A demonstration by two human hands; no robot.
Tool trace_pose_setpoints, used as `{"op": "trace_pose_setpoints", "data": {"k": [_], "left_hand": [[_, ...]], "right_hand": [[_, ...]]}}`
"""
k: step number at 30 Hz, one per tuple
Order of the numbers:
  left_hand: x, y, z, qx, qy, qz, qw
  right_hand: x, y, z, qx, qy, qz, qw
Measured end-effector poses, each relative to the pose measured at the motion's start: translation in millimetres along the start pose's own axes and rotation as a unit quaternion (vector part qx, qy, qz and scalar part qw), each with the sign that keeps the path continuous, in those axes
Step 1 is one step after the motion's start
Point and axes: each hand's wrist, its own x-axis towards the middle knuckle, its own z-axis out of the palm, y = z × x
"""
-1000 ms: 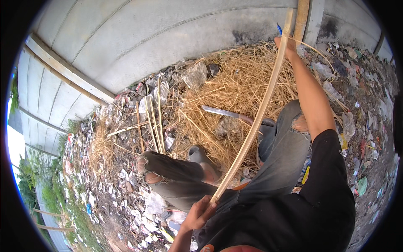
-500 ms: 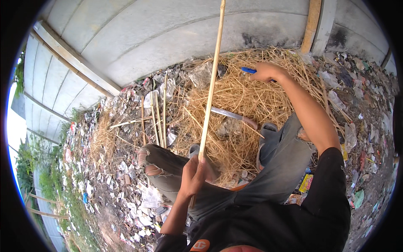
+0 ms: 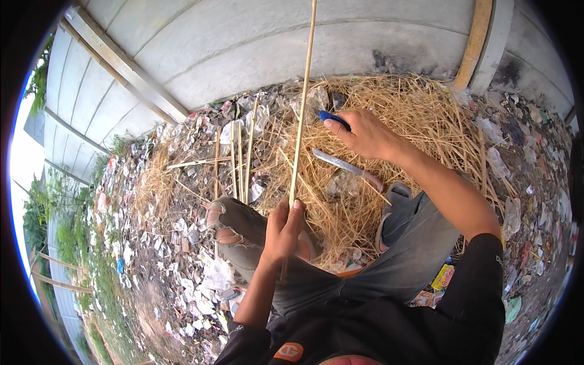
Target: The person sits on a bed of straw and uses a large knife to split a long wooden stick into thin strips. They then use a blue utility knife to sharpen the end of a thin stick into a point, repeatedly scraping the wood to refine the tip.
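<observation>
My left hand (image 3: 283, 230) is closed round the lower part of a long, pale bamboo strip (image 3: 302, 103). The strip stands steeply, its upper end running out of the top of the picture and its lower end passing below my fist. My right hand (image 3: 365, 134) is closed on a slim blue tool (image 3: 334, 119) that looks like a utility knife; its blade cannot be made out. Tool and strip are apart, with the tool to the right. Beneath them a large knife with a brown handle (image 3: 372, 179) lies on a heap of straw-coloured shavings (image 3: 395, 121).
Several split bamboo strips (image 3: 240, 159) lean or lie to the left of the heap. Scattered litter (image 3: 201, 298) covers the ground round my bent legs. A grey panel wall (image 3: 255, 48) stands beyond the heap, with a bamboo pole (image 3: 474, 44) against it.
My right hand has moved left toward the strip with the blue tool and turned. My left hand still grips the strip, slightly higher in the picture.
</observation>
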Motion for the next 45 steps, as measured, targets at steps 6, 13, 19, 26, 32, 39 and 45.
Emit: {"op": "trace_pose_setpoints", "data": {"k": [6,13,19,26,32,39,45], "left_hand": [[6,4,-2,0.025,0.006,-0.003,1.000],[14,0,-5,0.112,0.036,0.031,0.993],[18,-14,-10,0.283,0.063,0.085,0.953],[-9,12,-6,0.244,0.017,-0.073,0.967],[-79,-23,-25,0.227,-0.082,-0.015,0.970],[-131,-32,-71,0.188,-0.124,-0.110,0.968],[-126,-32,-79,0.070,-0.147,-0.138,0.977]], "right_hand": [[-18,-24,31,0.000,-0.085,-0.091,0.992],[-37,-31,76,0.015,-0.085,-0.161,0.983],[-26,-19,84,-0.053,-0.094,-0.170,0.980],[10,13,85,-0.096,-0.058,-0.031,0.993],[50,118,-7,-0.167,0.046,0.162,0.972],[44,149,-47,-0.218,0.109,0.232,0.942],[47,145,-45,-0.232,0.112,0.199,0.945]]}}
